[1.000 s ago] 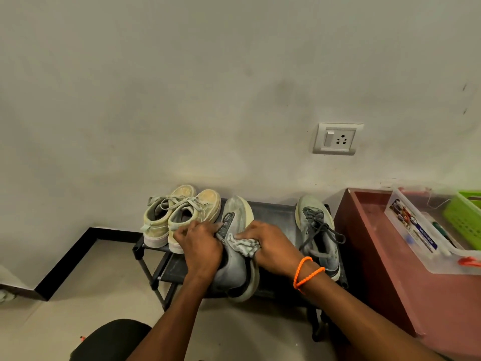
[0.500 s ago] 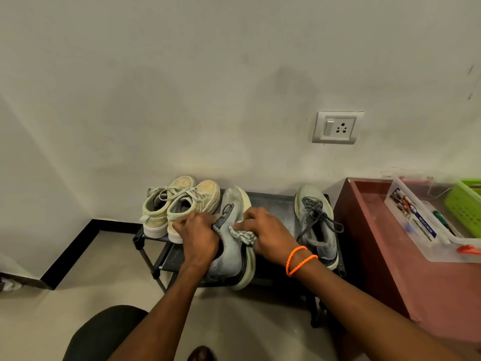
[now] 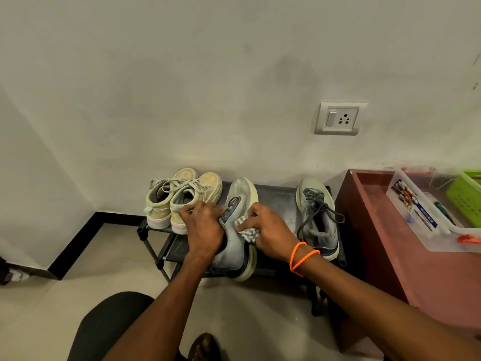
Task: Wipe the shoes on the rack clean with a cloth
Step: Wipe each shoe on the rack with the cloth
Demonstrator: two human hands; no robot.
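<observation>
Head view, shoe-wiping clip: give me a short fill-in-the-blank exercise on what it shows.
1. The right hand presses a striped ____ against the grey shoe.
2. The left hand grips the grey shoe, which is tipped on its ____.
3. The right wrist wears an ____ band.
4. Left of the grey shoe stands a pair of ____ sneakers.

Missing: cloth; side; orange; beige

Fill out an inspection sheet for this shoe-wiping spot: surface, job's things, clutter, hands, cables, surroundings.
Surface: black low shoe rack on a pale floor.
Job's things: grey running shoe tipped on its side; striped grey cloth against it; matching grey laced shoe upright; pair of yellowish canvas sneakers at the rack's left end.
Clutter: clear plastic box and green perforated basket on a reddish cabinet.
Hands: left hand grips the tipped shoe; right hand holds the cloth.
Cables: nothing seen.
Surroundings: white wall socket above.
</observation>
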